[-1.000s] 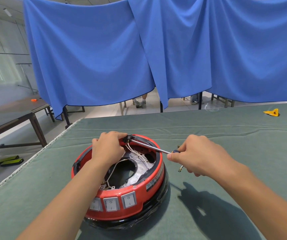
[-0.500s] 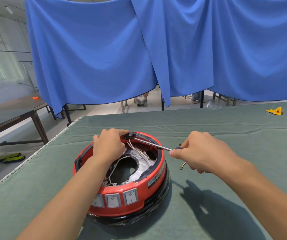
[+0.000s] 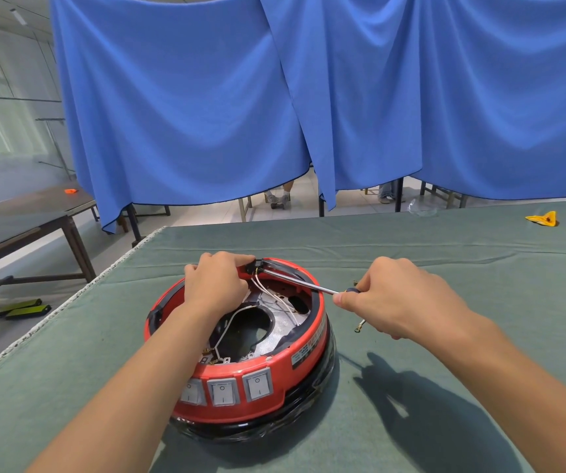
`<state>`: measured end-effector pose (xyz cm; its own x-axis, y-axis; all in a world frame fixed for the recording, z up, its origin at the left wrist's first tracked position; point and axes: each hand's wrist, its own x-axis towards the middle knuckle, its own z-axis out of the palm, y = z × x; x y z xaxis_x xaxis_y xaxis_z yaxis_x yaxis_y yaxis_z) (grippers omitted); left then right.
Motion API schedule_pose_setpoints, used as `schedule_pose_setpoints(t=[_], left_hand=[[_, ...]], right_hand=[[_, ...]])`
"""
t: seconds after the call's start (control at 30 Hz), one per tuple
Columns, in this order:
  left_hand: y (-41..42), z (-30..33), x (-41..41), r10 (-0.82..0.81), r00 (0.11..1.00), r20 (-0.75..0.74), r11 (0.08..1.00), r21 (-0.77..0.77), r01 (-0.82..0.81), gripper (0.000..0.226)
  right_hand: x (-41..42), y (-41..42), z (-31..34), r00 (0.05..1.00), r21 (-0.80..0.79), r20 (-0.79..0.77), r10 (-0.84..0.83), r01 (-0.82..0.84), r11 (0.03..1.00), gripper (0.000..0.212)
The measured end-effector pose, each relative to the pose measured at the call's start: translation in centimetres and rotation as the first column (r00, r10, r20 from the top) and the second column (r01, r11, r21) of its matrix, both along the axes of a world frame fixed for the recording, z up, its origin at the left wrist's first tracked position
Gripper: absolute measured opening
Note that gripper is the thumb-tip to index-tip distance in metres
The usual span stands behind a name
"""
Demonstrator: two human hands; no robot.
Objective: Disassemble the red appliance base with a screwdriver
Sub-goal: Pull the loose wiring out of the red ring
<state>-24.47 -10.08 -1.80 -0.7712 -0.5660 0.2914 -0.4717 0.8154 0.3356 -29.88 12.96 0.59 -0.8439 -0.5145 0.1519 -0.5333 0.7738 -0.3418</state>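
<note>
I am watching the left hand curling over the far rim of the red appliance base on the green table, the right hand gripping the screwdriver angled inside.

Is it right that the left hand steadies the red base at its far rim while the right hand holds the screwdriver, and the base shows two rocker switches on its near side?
Not quite. The head view shows three rocker switches on the red base, not two. The rest holds: left hand at the far rim, right hand holding the screwdriver.
</note>
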Motion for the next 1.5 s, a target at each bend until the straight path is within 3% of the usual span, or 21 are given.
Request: schedule_pose_setpoints(t=[0.3, 0.6, 1.03, 1.5], left_hand=[[0.2, 0.2, -0.1, 0.012, 1.000, 0.015, 1.000, 0.016, -0.012, 0.059], [0.1, 0.3, 0.0, 0.015, 1.000, 0.010, 1.000, 0.017, -0.015, 0.060], [-0.1, 0.0, 0.0, -0.002, 1.000, -0.002, 1.000, 0.021, 0.002, 0.059], [-0.1, 0.0, -0.3, 0.011, 1.000, 0.020, 1.000, 0.009, -0.011, 0.060]], right_hand=[[0.0, 0.0, 0.0, 0.993, 0.037, -0.110, 0.041, -0.037, 0.999, 0.054], [-1.3, 0.7, 0.8, 0.989, 0.083, -0.104, 0.102, -0.094, 0.992, 0.058], [-0.5, 0.3, 0.2, 0.997, 0.046, -0.077, 0.031, -0.028, 0.999, 0.048], [-0.5, 0.3, 0.4, 0.969, 0.093, -0.222, 0.110, -0.091, 0.992, 0.048]])
